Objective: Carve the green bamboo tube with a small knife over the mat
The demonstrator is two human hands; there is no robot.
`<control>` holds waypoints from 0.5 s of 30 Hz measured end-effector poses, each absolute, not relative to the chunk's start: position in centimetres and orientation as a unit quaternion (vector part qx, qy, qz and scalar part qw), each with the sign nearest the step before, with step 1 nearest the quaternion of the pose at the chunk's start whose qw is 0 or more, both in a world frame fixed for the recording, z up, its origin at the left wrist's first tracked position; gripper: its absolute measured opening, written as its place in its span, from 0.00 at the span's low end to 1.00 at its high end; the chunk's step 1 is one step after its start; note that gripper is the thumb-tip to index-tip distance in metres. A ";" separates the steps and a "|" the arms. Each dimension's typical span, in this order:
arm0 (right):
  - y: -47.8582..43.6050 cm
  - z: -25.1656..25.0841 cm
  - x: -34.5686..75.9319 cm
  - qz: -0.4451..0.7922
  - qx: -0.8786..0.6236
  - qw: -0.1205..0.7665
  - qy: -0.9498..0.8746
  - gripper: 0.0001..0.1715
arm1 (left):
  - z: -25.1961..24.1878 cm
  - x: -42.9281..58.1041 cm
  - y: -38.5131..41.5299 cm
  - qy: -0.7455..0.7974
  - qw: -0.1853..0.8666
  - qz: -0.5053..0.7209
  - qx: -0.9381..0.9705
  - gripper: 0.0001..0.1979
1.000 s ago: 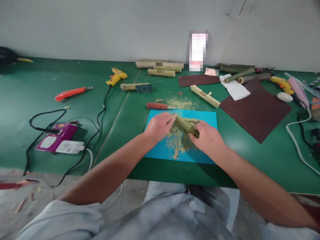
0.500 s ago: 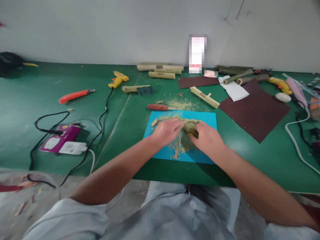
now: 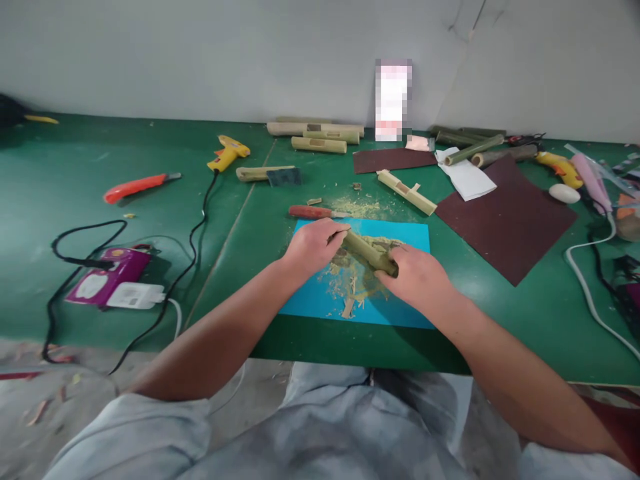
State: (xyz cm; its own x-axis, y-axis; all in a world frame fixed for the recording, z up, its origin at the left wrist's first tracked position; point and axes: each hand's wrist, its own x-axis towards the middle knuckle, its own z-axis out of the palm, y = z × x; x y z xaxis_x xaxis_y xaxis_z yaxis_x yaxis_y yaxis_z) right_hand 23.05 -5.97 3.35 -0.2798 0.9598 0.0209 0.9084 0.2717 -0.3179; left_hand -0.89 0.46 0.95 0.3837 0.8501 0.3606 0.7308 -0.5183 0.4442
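Note:
A greenish bamboo tube (image 3: pixel 367 251) slants over a blue sheet (image 3: pixel 405 310), its left end higher in the picture. My left hand (image 3: pixel 316 243) has its fingers closed at that left end; whether anything else is under them is hidden. Around the right end, close to the open mouth of the tube, my right hand (image 3: pixel 420 272) is wrapped. Pale shavings and dust (image 3: pixel 345 283) lie on the sheet below the tube. Just behind the sheet rests a chisel-like tool (image 3: pixel 313 212) with a red wooden handle.
A notched bamboo piece (image 3: pixel 407 193) and brown sandpaper-like sheets (image 3: pixel 510 227) lie to the right. Leftward are a yellow glue gun (image 3: pixel 229 153), a red-handled cutter (image 3: pixel 135 187) and a purple power strip (image 3: pixel 107 275) with trailing cords. More bamboo tubes (image 3: pixel 319 145) line the wall.
My left hand has moved left, away from my right hand, to the tube's far left end, so more of the tube shows. My right hand keeps its hold. The view has shifted slightly.

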 end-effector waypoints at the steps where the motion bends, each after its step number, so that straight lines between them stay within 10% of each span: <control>1: -5.9 3.3 23.1 0.122 -0.592 0.103 -0.790 0.10 | 0.9 -0.9 0.5 0.477 0.107 0.282 0.826 0.15; 15: -6.1 3.1 22.6 0.112 -0.594 0.092 -0.792 0.11 | 0.9 1.4 -2.9 0.416 0.115 0.203 0.879 0.17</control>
